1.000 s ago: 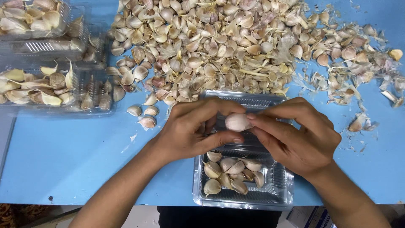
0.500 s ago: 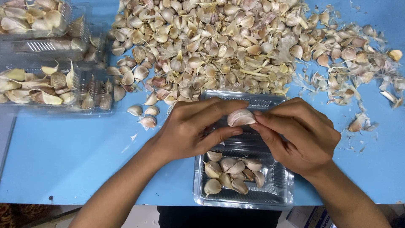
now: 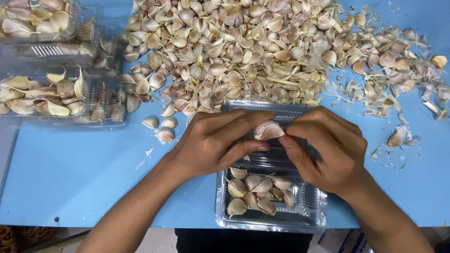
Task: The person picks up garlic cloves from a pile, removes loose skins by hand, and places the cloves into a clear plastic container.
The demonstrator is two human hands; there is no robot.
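Over the clear plastic tray (image 3: 300, 216) at 6 o'clock, both hands meet on one garlic clove (image 3: 268, 130). Left hand (image 3: 213, 143): fingers pinching the clove from 9 o'clock, thumb tucked below it. Right hand (image 3: 330, 150): fingers pinching the clove's 3 o'clock side; fingertips bunched, so the exact contact is hard to read. Hands cover the tray's far half; only its near half shows, holding a small cluster of cloves (image 3: 258, 191). Large garlic pile (image 3: 243, 49) at 12 o'clock, its top cut off by the frame edge. Loose skins (image 3: 398, 89) scattered at 2 o'clock. Filled clear containers (image 3: 56, 65) at 10 o'clock, partly out of frame. Blue tabletop (image 3: 79, 173) beneath; forearms run off the bottom edge.
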